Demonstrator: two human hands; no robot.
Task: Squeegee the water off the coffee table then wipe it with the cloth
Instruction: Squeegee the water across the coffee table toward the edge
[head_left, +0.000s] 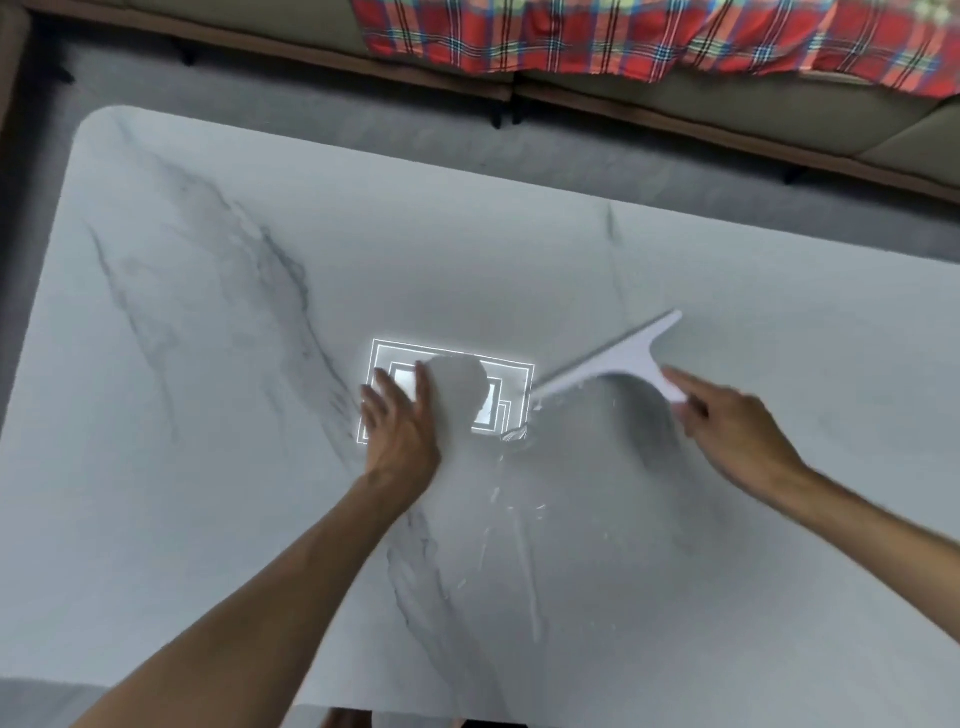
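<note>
The white marble coffee table (208, 467) fills most of the head view. A white squeegee (618, 364) lies on it right of centre, its long blade running diagonally and its short handle pointing toward my right hand (727, 431). That hand has its fingers stretched out, the fingertips at the handle's end and not wrapped around it. My left hand (400, 421) rests flat on the tabletop, fingers apart, holding nothing. Streaks and drops of water (514, 519) lie between my two arms, below the blade's left end. No cloth is in view.
A bright reflection of a ceiling light (514, 384) shines on the table by my left hand. Beyond the table's far edge a strip of grey floor (363, 130) separates it from a beige sofa (675, 114) draped with a red plaid blanket (623, 36).
</note>
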